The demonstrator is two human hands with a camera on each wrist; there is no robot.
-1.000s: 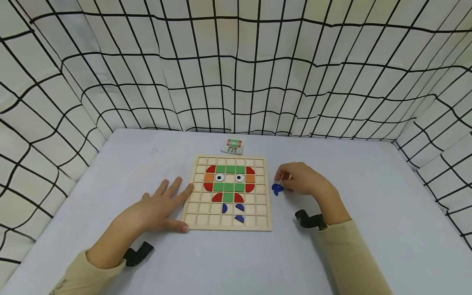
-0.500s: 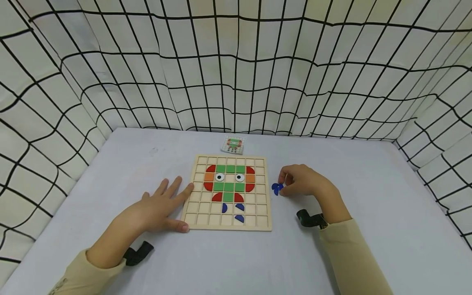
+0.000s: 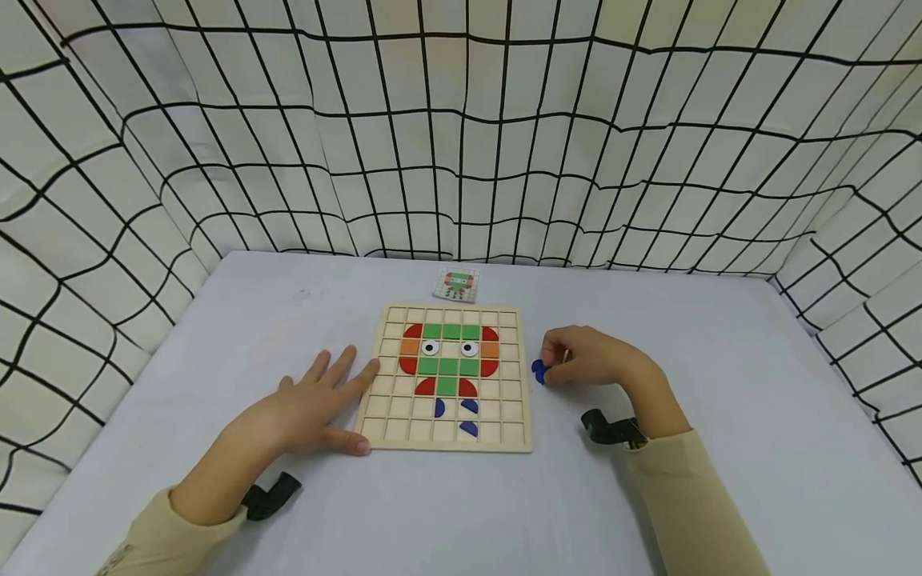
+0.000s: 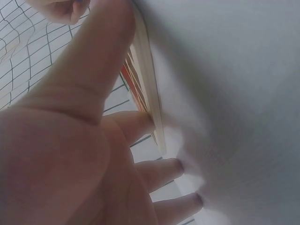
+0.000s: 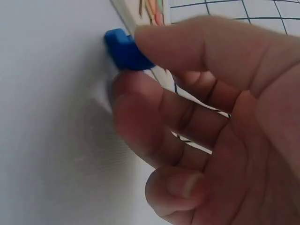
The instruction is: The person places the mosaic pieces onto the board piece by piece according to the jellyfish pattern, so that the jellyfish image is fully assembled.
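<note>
My left hand (image 3: pixel 306 412) lies flat with fingers spread, its thumb and a finger touching the left edge of the square wooden grid board (image 3: pixel 504 436). On the board, green squares (image 3: pixel 446 366), red rounded pieces (image 3: pixel 490 367), orange squares and two eye pieces form a face. Several blue half-round pieces (image 3: pixel 469 406) sit in cells below it. Just right of the board, my right hand (image 3: pixel 594 354) pinches a blue piece (image 5: pixel 124 51) between thumb and forefinger, low over the table. My fingers partly hide the small blue cluster (image 3: pixel 539 370) there.
Behind the board lies a small card (image 3: pixel 456 284) printed with a similar face pattern. A white table (image 3: pixel 461 512) carries everything. Black netting (image 3: pixel 461 160) over white walls rises along the back and both sides. Each wrist wears a black camera mount (image 3: pixel 608 428).
My right hand has shifted slightly toward me over the blue pieces, its thumb and forefinger now together on one. Less of the cluster shows. The left hand and board stay put.
</note>
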